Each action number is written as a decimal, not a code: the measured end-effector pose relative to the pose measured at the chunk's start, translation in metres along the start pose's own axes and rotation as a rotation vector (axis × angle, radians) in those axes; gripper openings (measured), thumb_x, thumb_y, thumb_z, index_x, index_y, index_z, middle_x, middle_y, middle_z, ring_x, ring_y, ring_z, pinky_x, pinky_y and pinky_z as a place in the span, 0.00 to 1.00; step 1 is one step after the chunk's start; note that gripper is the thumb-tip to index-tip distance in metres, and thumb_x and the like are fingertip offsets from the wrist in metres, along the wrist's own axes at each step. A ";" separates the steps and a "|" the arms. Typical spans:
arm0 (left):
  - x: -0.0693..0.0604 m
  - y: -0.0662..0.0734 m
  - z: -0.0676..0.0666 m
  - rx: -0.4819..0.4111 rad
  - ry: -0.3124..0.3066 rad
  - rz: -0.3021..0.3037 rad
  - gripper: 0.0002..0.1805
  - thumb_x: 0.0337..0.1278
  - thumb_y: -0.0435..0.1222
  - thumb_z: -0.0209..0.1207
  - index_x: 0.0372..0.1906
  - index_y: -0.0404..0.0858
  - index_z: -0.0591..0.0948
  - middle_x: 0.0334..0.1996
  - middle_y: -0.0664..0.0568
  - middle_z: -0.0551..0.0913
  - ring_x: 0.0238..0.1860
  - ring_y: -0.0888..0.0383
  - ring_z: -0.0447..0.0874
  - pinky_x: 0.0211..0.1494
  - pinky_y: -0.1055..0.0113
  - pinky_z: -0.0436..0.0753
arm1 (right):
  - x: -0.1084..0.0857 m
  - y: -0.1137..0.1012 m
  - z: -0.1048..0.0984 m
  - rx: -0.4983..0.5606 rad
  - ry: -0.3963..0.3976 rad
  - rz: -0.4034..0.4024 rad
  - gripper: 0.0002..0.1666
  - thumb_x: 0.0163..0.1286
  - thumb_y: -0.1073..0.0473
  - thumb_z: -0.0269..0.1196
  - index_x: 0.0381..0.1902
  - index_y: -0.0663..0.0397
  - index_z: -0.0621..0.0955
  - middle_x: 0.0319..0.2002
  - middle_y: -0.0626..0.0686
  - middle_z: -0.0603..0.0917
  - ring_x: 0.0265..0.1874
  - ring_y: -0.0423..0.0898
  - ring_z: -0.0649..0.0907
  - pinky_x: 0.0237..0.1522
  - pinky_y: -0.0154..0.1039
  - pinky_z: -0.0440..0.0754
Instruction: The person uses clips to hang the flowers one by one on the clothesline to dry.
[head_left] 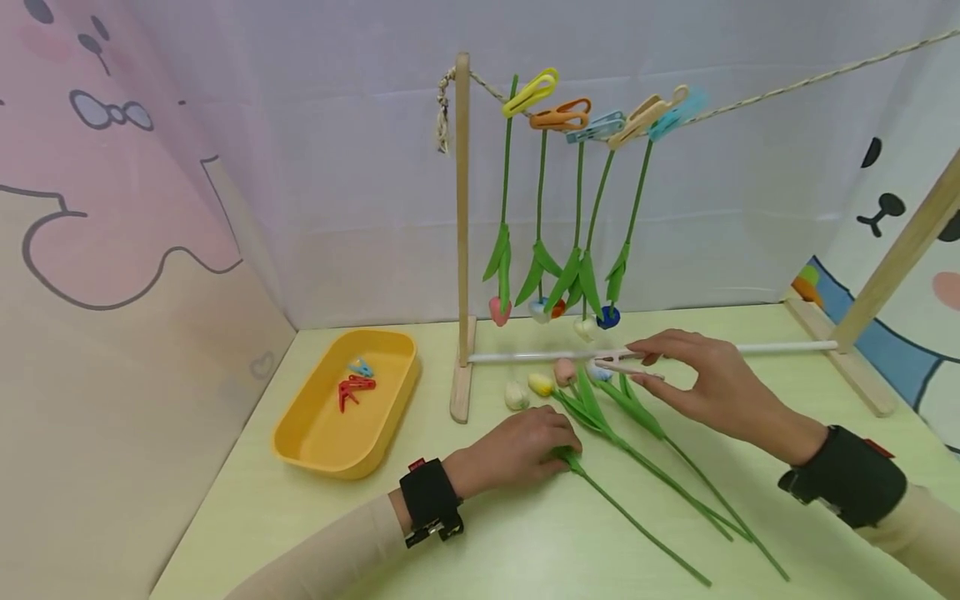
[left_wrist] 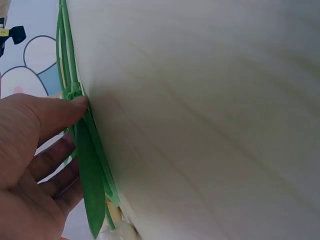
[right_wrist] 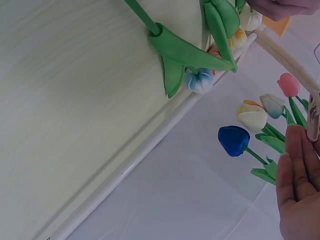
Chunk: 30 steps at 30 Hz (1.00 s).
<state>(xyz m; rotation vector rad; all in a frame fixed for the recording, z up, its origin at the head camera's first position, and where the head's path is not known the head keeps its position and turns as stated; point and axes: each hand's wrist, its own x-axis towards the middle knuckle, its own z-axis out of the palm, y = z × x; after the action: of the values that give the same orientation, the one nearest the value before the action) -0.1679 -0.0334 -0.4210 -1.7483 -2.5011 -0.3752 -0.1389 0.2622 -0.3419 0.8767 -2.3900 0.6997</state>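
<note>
My left hand (head_left: 517, 450) pinches an artificial white tulip (head_left: 517, 395) at its green stem and leaves, low over the table. In the left wrist view the thumb presses on the stem (left_wrist: 75, 92), with a long leaf (left_wrist: 91, 175) hanging below. My right hand (head_left: 712, 383) holds a pale pink clothespin (head_left: 628, 370) between thumb and fingers, above the lying flowers. Part of that clothespin (right_wrist: 314, 117) shows at the right wrist view's edge. Beside the hands lie a yellow tulip (head_left: 540, 383), a peach tulip (head_left: 565, 372) and a blue-white tulip (head_left: 599, 371).
Several tulips hang head down from a rope (head_left: 825, 77), each under a coloured clothespin. A wooden post (head_left: 462, 208) carries the rope's left end; a white rod (head_left: 517, 358) runs along the base. At left, a yellow basin (head_left: 330, 462) contains red clothespins (head_left: 356, 387) and a blue one.
</note>
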 end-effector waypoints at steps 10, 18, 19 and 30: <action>-0.006 0.005 -0.003 0.066 -0.075 0.061 0.06 0.66 0.41 0.69 0.46 0.51 0.87 0.43 0.62 0.82 0.44 0.64 0.75 0.50 0.76 0.73 | 0.001 0.005 -0.005 -0.020 0.005 -0.004 0.30 0.53 0.65 0.79 0.55 0.45 0.86 0.45 0.39 0.85 0.39 0.35 0.83 0.36 0.27 0.76; -0.009 0.008 -0.010 0.137 -0.060 0.089 0.06 0.69 0.35 0.65 0.46 0.47 0.84 0.42 0.61 0.81 0.45 0.64 0.76 0.51 0.75 0.75 | 0.007 0.009 -0.017 -0.061 0.015 -0.043 0.30 0.52 0.66 0.78 0.55 0.44 0.86 0.44 0.41 0.86 0.37 0.36 0.83 0.32 0.26 0.74; -0.009 0.008 -0.012 0.136 -0.050 0.090 0.06 0.69 0.34 0.64 0.47 0.47 0.83 0.42 0.61 0.81 0.45 0.64 0.76 0.52 0.75 0.75 | 0.008 0.010 -0.020 -0.068 0.007 -0.050 0.31 0.52 0.66 0.78 0.55 0.44 0.86 0.44 0.42 0.87 0.38 0.36 0.83 0.33 0.26 0.75; -0.003 0.005 -0.036 0.017 0.072 0.096 0.08 0.70 0.31 0.63 0.49 0.43 0.83 0.47 0.56 0.81 0.50 0.63 0.78 0.56 0.81 0.75 | 0.025 0.029 -0.069 -0.128 -0.074 -0.143 0.24 0.55 0.62 0.79 0.51 0.47 0.88 0.38 0.42 0.86 0.28 0.31 0.78 0.22 0.23 0.63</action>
<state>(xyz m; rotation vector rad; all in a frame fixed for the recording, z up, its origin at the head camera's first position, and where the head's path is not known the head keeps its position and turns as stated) -0.1650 -0.0432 -0.3856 -1.8068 -2.3546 -0.4017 -0.1570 0.3121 -0.2840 1.0228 -2.3776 0.4612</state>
